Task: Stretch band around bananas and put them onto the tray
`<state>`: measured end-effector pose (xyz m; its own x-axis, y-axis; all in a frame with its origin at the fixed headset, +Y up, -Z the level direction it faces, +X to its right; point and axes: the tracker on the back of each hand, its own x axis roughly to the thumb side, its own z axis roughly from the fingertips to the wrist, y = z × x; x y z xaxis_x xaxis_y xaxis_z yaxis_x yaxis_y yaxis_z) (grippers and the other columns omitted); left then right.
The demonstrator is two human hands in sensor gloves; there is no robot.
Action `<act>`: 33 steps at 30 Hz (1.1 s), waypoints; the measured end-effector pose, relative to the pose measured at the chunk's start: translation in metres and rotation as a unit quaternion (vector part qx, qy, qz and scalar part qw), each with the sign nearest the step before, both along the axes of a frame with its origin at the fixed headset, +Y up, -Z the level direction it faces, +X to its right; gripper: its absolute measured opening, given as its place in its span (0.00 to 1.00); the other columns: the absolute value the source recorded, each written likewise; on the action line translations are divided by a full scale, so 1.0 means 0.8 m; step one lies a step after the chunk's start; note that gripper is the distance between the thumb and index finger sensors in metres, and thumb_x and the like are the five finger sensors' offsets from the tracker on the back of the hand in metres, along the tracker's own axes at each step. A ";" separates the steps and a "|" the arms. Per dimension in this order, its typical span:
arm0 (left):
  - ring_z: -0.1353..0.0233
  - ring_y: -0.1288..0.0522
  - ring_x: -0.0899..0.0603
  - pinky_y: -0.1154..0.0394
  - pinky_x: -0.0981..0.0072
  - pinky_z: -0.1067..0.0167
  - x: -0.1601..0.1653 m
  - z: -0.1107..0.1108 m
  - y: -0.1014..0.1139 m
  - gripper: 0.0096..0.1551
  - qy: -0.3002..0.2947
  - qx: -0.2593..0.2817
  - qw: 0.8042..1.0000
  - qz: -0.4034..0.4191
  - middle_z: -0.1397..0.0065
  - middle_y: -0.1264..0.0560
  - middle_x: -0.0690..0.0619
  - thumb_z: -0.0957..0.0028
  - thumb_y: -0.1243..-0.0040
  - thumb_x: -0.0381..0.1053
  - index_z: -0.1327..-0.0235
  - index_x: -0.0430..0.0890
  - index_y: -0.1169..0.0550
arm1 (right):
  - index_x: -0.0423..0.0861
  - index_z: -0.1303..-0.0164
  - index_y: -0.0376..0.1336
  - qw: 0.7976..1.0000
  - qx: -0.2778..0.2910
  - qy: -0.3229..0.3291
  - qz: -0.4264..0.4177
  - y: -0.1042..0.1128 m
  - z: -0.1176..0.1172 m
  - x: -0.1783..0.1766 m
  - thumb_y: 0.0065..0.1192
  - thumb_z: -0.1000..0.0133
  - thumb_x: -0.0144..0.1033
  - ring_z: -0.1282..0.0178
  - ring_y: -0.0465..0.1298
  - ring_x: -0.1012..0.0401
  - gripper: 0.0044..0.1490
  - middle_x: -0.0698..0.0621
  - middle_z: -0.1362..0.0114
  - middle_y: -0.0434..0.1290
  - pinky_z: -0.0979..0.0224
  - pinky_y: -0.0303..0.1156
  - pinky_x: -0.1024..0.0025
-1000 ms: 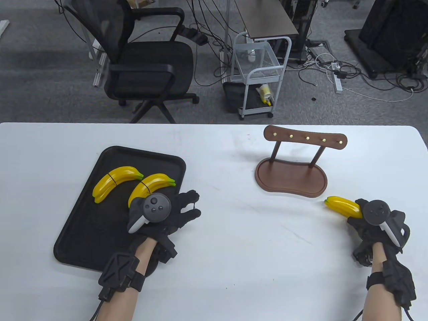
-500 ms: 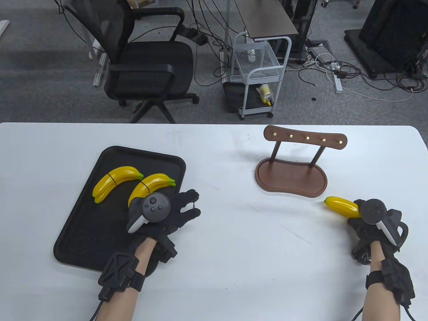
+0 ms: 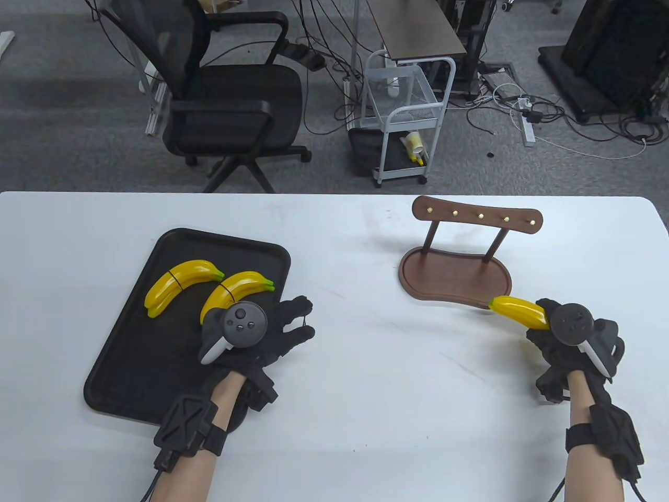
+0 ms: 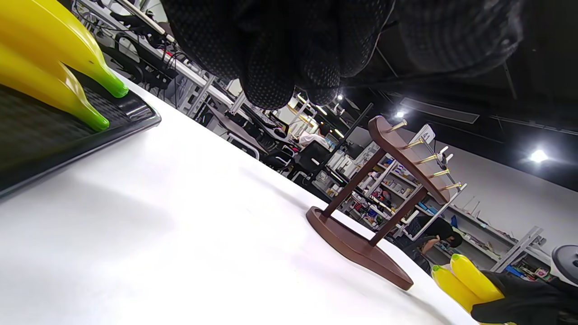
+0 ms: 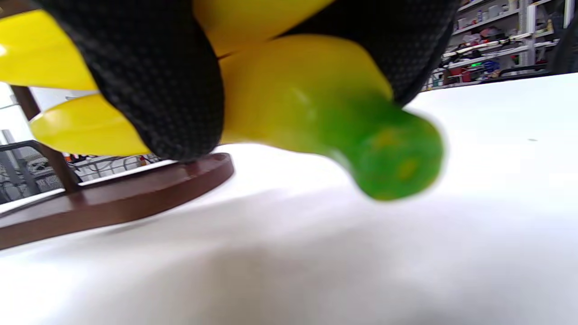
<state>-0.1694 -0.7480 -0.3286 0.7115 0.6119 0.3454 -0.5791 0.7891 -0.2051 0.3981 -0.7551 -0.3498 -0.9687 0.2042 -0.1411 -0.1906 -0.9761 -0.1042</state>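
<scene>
A black tray (image 3: pixel 130 366) lies at the left of the white table with two yellow banana pairs on it, one (image 3: pixel 180 285) at the back left and one (image 3: pixel 235 293) beside it, each with a thin dark band round it. My left hand (image 3: pixel 292 321) hovers at the tray's right edge; a thin black band (image 3: pixel 303 318) runs between its fingertips. My right hand (image 3: pixel 549 334) grips a third banana pair (image 3: pixel 517 311) near its green stem (image 5: pixel 393 153), held just above the table by the rack's base. That pair also shows in the left wrist view (image 4: pixel 465 282).
A brown wooden rack (image 3: pixel 454 272) with brass pegs (image 3: pixel 480 215) on its top bar stands at the back right, close to the held bananas. Beyond the far table edge stand an office chair (image 3: pixel 225 99) and a white cart (image 3: pixel 405 120).
My right hand has lifted the banana pair and carried it left and slightly away, up to the rack's base. My left hand and the tray's bananas have stayed put.
</scene>
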 end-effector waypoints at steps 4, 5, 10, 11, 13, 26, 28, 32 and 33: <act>0.20 0.26 0.43 0.33 0.49 0.21 -0.001 0.000 0.001 0.38 0.001 0.000 1.000 0.004 0.20 0.28 0.55 0.47 0.45 0.66 0.25 0.53 0.33 | 0.44 0.27 0.61 1.000 0.012 0.025 -0.005 0.012 -0.002 -0.020 0.80 0.52 0.41 0.36 0.79 0.46 0.45 0.44 0.25 0.72 0.38 0.78 0.52; 0.20 0.26 0.43 0.33 0.49 0.21 -0.001 0.000 0.001 0.38 0.001 -0.001 1.000 0.007 0.20 0.28 0.55 0.47 0.45 0.66 0.25 0.53 0.33 | 0.43 0.27 0.61 0.999 0.017 0.032 -0.014 0.015 -0.002 -0.028 0.80 0.52 0.41 0.36 0.79 0.46 0.45 0.44 0.26 0.72 0.38 0.78 0.52; 0.20 0.26 0.43 0.33 0.50 0.21 0.001 0.000 0.002 0.38 -0.002 0.001 1.000 0.008 0.20 0.28 0.54 0.47 0.45 0.66 0.25 0.53 0.33 | 0.43 0.27 0.61 0.998 0.023 0.062 -0.013 0.026 -0.002 -0.059 0.80 0.52 0.42 0.35 0.79 0.47 0.45 0.43 0.26 0.72 0.37 0.78 0.53; 0.20 0.26 0.43 0.33 0.50 0.21 0.001 0.000 0.002 0.38 -0.002 0.002 1.000 0.009 0.20 0.28 0.54 0.47 0.45 0.66 0.25 0.53 0.33 | 0.43 0.27 0.61 0.997 0.024 0.070 -0.015 0.028 -0.003 -0.067 0.80 0.52 0.41 0.35 0.79 0.47 0.45 0.43 0.26 0.72 0.37 0.78 0.53; 0.20 0.26 0.43 0.33 0.50 0.21 0.001 0.000 0.002 0.38 -0.003 0.002 1.000 0.010 0.20 0.28 0.54 0.47 0.45 0.66 0.25 0.52 0.33 | 0.43 0.27 0.61 0.996 0.024 0.082 -0.018 0.031 -0.003 -0.080 0.80 0.52 0.41 0.35 0.78 0.47 0.45 0.43 0.26 0.72 0.37 0.78 0.53; 0.21 0.25 0.43 0.33 0.49 0.22 0.004 0.001 0.003 0.38 -0.008 -0.002 1.000 0.009 0.21 0.27 0.53 0.47 0.45 0.67 0.25 0.52 0.32 | 0.45 0.26 0.60 0.985 0.033 0.166 -0.033 0.051 -0.011 -0.177 0.79 0.51 0.42 0.34 0.78 0.47 0.44 0.45 0.25 0.72 0.37 0.78 0.53; 0.21 0.25 0.43 0.33 0.49 0.22 0.005 0.001 0.003 0.38 -0.008 -0.003 1.000 0.009 0.21 0.27 0.53 0.47 0.46 0.67 0.25 0.51 0.32 | 0.45 0.27 0.60 0.984 0.033 0.175 -0.034 0.051 -0.013 -0.188 0.79 0.52 0.42 0.34 0.78 0.47 0.44 0.45 0.25 0.72 0.37 0.78 0.53; 0.21 0.25 0.42 0.33 0.48 0.22 0.006 0.001 0.003 0.39 -0.009 -0.004 1.000 0.008 0.21 0.27 0.53 0.46 0.46 0.67 0.24 0.51 0.33 | 0.45 0.27 0.60 0.979 0.031 0.194 -0.048 0.052 -0.016 -0.219 0.79 0.52 0.42 0.34 0.78 0.47 0.44 0.45 0.25 0.71 0.37 0.78 0.53; 0.22 0.25 0.41 0.33 0.48 0.22 0.006 0.001 0.003 0.39 -0.009 -0.004 1.000 0.009 0.21 0.27 0.52 0.46 0.46 0.67 0.24 0.50 0.33 | 0.45 0.27 0.60 0.978 0.031 0.199 -0.048 0.052 -0.017 -0.227 0.79 0.51 0.42 0.35 0.78 0.47 0.44 0.45 0.25 0.72 0.37 0.78 0.53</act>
<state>-0.1648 -0.7454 -0.3275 0.6937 0.6274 0.3538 -0.5895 0.7768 -0.2215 0.2166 -0.7135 -0.3634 -0.9198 0.2939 0.2599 -0.3195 -0.9456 -0.0615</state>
